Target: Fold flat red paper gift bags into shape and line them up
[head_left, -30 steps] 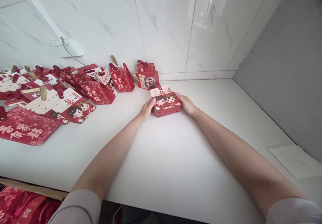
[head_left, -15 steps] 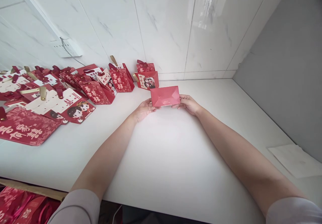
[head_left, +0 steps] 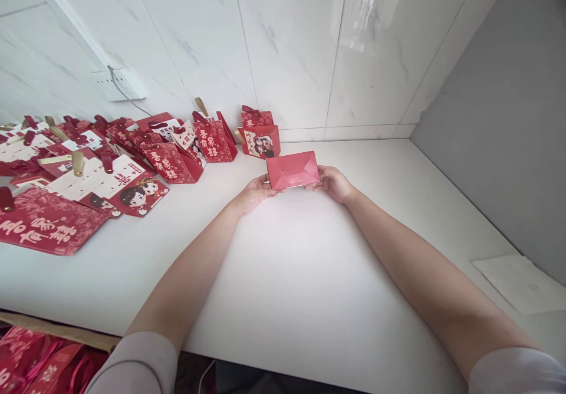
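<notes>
A small red paper gift bag (head_left: 292, 170) is held between both hands just above the white countertop (head_left: 300, 264), its folded plain red bottom turned toward me. My left hand (head_left: 253, 193) grips its left end with curled fingers. My right hand (head_left: 332, 183) grips its right end the same way. Both forearms reach out from the near edge.
Several red gift bags with ribbon handles and cartoon couples stand and lie at the left (head_left: 88, 170) and by the tiled wall (head_left: 259, 134). A wall socket (head_left: 121, 84) is above them. A white sheet (head_left: 522, 282) lies at the right. More red bags (head_left: 35, 361) sit below the counter edge.
The bag was lying with its cartoon face up; both hands tipped it so its folded bottom faces me, then held it nearly still.
</notes>
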Demonstrator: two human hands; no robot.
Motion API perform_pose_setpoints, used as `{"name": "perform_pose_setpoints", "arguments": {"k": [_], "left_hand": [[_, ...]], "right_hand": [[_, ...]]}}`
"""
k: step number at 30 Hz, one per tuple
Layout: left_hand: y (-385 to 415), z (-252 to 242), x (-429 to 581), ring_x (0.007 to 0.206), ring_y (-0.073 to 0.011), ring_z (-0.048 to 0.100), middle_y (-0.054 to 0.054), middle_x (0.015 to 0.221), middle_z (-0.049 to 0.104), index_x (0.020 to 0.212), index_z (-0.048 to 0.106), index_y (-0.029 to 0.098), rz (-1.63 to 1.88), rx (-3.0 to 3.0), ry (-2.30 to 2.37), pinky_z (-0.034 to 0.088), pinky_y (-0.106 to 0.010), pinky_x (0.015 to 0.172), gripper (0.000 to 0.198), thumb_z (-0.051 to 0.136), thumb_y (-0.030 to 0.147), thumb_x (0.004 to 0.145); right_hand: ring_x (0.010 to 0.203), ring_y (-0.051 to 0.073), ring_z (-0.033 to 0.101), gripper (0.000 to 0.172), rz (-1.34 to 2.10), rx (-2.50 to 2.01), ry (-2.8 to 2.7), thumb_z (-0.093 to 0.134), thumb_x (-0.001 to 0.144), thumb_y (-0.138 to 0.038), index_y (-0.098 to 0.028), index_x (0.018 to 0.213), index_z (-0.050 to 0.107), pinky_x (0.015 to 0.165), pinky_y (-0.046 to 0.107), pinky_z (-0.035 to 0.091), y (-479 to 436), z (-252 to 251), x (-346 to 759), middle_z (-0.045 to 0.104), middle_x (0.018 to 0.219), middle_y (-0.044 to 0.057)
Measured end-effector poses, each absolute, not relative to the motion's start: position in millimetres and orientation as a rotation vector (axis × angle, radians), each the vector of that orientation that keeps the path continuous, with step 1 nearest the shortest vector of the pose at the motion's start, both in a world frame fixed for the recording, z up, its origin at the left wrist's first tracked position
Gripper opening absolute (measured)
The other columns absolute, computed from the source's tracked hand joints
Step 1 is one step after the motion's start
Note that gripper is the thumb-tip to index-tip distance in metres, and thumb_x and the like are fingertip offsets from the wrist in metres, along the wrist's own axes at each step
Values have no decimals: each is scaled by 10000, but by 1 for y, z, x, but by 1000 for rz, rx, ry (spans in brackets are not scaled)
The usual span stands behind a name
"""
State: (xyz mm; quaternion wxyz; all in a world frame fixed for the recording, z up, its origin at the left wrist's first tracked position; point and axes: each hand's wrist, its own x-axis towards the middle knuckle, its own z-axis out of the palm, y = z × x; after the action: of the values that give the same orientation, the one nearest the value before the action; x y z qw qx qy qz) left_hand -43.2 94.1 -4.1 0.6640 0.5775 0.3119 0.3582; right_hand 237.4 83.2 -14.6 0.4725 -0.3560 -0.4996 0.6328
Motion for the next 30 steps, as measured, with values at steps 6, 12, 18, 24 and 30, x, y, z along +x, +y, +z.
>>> {"name": "perform_pose_setpoints", "arguments": {"k": [6, 12, 18, 24, 30], "left_hand": [[96, -6, -41, 1064, -339, 704, -124, 1052, 761, 1028, 721, 174, 875, 1266, 770, 491, -516, 1013, 405, 759, 314, 649], [93, -1, -35, 1279, -346, 597, -106, 1292, 688, 1219, 683, 217, 943, 1268, 777, 468, -537, 1079, 521, 542, 581, 874], [90, -2, -29, 1251, -302, 602, -72, 1310, 681, 1194, 674, 210, 979, 1263, 699, 451, -456, 1070, 476, 763, 439, 787], [90, -4, -29, 1191, -264, 627, -54, 1268, 699, 1139, 703, 213, 1008, 1291, 707, 443, -429, 1063, 398, 780, 389, 790], [90, -8, -26, 1363, -306, 504, -61, 1426, 594, 1275, 634, 240, 1054, 1397, 678, 430, -459, 1106, 531, 590, 606, 894]], "right_hand": [[635, 202, 667, 205, 1536, -852, -1167, 588, 681, -265, -209, 842, 703, 591, 318, 514, 83, -15, 237, 732, 701, 37], [689, 199, 659, 140, 1531, -835, -1161, 651, 701, -315, -224, 801, 688, 571, 301, 499, 84, -16, 235, 741, 776, 39], [895, 234, 692, 268, 1512, -795, -1075, 658, 709, -431, -238, 882, 725, 681, 322, 543, 83, -15, 234, 774, 965, 28], [997, 244, 696, 302, 1304, -813, -1165, 625, 782, -450, -234, 959, 741, 857, 360, 531, 82, -17, 231, 778, 1041, 24], [947, 238, 668, 233, 626, -936, -1401, 600, 863, -377, -237, 1028, 685, 836, 393, 557, 71, -14, 211, 738, 1029, 50]]}}
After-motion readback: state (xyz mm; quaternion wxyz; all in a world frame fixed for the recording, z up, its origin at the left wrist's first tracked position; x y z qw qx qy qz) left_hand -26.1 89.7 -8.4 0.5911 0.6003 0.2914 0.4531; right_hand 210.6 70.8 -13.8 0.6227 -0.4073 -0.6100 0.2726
